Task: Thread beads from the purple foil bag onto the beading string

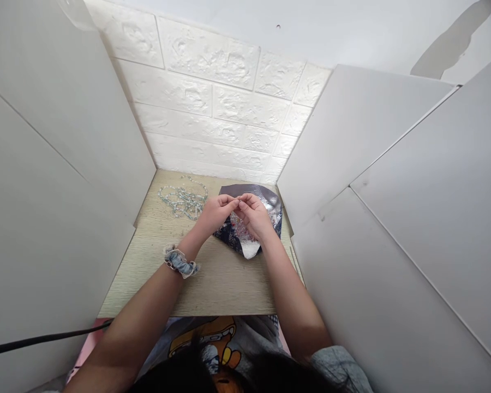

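Apparently busy with a fine two-handed step, working at something tiny, perhaps a bead, just above the open dark bag [272, 197]. Pinching with the left hand [216, 214] and likewise with the right hand [255, 217], fingers closed and tips meeting – impossible to tell any gripped piece from skin. Probably calling next for a light, steady pinch and close aim, best kept over the bag against a drop. Find the loose pinkish beads [238, 227] inside the bag, below the hands, on the wooden table [219, 289]. Find also a pale beaded strand [184, 201], heaped in loops beyond the left hand. Hard to follow through its tangle, too small to count bead by bead. Partly hidden behind the right hand: the bag's middle. Cut off by the lower edge: dark hair [278, 374], covering part of the printed shirt [204, 338]
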The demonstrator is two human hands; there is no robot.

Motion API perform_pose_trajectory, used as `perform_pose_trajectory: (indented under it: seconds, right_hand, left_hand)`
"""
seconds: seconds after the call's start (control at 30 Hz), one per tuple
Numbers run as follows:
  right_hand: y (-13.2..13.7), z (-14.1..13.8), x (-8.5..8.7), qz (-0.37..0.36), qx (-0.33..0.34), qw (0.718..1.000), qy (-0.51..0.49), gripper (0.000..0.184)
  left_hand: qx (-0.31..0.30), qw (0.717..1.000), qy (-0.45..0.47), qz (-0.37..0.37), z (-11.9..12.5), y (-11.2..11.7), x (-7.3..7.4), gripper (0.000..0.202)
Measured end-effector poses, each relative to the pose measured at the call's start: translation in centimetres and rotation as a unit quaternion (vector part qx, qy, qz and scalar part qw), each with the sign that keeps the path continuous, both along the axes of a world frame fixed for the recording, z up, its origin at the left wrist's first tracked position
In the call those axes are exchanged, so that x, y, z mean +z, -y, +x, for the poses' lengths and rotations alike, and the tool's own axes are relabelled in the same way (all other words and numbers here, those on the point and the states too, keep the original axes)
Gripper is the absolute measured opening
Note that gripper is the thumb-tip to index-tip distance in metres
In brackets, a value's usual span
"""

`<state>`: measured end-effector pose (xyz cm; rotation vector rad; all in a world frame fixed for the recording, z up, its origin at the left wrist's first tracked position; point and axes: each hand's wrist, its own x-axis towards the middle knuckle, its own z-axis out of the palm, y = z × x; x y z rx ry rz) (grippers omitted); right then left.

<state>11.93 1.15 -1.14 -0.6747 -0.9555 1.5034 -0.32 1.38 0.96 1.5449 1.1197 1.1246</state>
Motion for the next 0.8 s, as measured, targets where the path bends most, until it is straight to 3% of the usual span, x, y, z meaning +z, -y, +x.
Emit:
perform_pose_trajectory:
  seconds: [0.43,0.8]
  right_hand:
    - [0.02,0.12,0.11,0.01,-0.002,1.0,0.011,0.018]
    - [0.06,0.33,0.21,-0.004,-0.004,0.999,0.054,0.021]
  left_hand:
    - [0.004,0.999,0.016,-0.042,0.07,0.53,0.85,0.017]
    - [0.006,0.999,0.003,-0.042,-0.04,0.45,0.8,0.02]
